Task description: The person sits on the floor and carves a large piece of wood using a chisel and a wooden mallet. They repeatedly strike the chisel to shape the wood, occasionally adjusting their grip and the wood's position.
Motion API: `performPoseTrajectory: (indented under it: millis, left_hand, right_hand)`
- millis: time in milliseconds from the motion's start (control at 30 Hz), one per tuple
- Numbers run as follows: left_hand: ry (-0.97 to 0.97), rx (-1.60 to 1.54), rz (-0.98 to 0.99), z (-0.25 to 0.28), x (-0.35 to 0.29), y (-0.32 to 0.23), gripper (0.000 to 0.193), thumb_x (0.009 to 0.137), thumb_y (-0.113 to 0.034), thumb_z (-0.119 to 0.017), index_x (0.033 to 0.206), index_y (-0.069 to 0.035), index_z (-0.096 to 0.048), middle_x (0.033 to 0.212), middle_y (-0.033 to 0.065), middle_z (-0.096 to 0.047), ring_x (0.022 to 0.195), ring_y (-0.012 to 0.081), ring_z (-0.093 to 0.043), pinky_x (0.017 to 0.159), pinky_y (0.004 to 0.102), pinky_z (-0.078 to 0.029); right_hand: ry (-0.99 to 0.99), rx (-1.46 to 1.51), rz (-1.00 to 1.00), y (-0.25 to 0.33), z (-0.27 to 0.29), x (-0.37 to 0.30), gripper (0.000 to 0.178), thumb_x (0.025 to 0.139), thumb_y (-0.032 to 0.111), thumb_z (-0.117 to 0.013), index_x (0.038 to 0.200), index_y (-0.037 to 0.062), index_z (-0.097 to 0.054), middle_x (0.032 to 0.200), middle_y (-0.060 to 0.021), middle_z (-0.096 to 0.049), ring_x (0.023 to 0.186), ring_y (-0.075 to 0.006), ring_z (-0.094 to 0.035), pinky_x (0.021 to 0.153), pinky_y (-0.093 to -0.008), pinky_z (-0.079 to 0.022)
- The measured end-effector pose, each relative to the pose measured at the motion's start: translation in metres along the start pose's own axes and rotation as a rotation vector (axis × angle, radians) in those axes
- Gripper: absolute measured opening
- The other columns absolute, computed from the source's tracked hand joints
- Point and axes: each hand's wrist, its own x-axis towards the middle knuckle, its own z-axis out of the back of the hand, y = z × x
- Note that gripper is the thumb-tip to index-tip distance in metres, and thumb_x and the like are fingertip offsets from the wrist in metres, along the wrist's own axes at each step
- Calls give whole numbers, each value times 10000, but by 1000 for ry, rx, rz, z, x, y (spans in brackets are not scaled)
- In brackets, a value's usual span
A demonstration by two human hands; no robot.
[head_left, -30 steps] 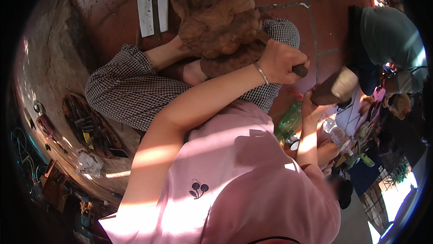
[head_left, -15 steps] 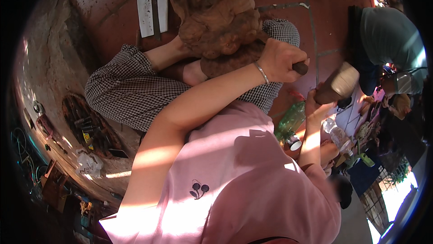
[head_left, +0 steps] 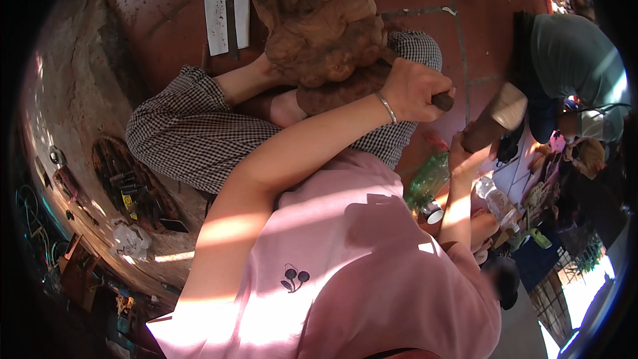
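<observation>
A brown wood carving with rounded lumps rests by my crossed legs, at the top middle. My left hand, with a silver bangle at the wrist, is closed round a chisel. The dark butt of its handle sticks out toward the right, and its blade runs to the carving's right side; the tip cannot be made out. My right hand grips a wooden mallet. The mallet's pale end is raised to the right of the chisel handle, apart from it.
White strips lie on the red tiles beyond my feet. A green bottle and a white cup are near my right arm. Another person sits at right. A basket of tools stands left.
The mallet has shifted slightly and its head has tilted more upright. My left hand, the chisel and the carving stay almost where they were.
</observation>
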Motion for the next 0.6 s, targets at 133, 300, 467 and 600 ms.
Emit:
performPoseTrajectory:
  millis: [133,300,467,600]
  left_hand:
    - [-17,-12,-12,1,0,2,119,626,-212,-653,583,-146,-563,541,33,-568,502,237,-594,437,378,-414]
    - [-32,15,0,-3,2,6,132,632,-216,-664,584,-134,-571,556,53,-574,511,261,-593,445,389,-415]
    - [-41,-9,63,5,7,3,156,704,-209,-654,592,-129,-582,560,62,-569,518,281,-587,451,400,-413]
    - [-42,-2,55,8,12,6,165,739,-193,-635,598,-126,-583,566,72,-570,527,296,-587,456,405,-416]
  right_hand:
    - [47,-50,4,11,1,7,396,684,-28,-682,1068,-21,-585,911,-170,-665,824,-313,-673,763,-387,-530]
    - [11,191,-146,-1,-9,-7,389,700,-6,-646,1078,5,-555,829,-171,-608,749,-284,-620,751,-359,-504]
    - [61,126,-217,-8,-11,-12,480,690,-35,-651,1159,-2,-553,952,-182,-653,857,-302,-669,783,-389,-524]
    - [147,-48,-273,4,-9,-9,470,716,-33,-634,1175,-1,-539,943,-179,-651,886,-284,-667,795,-382,-519]
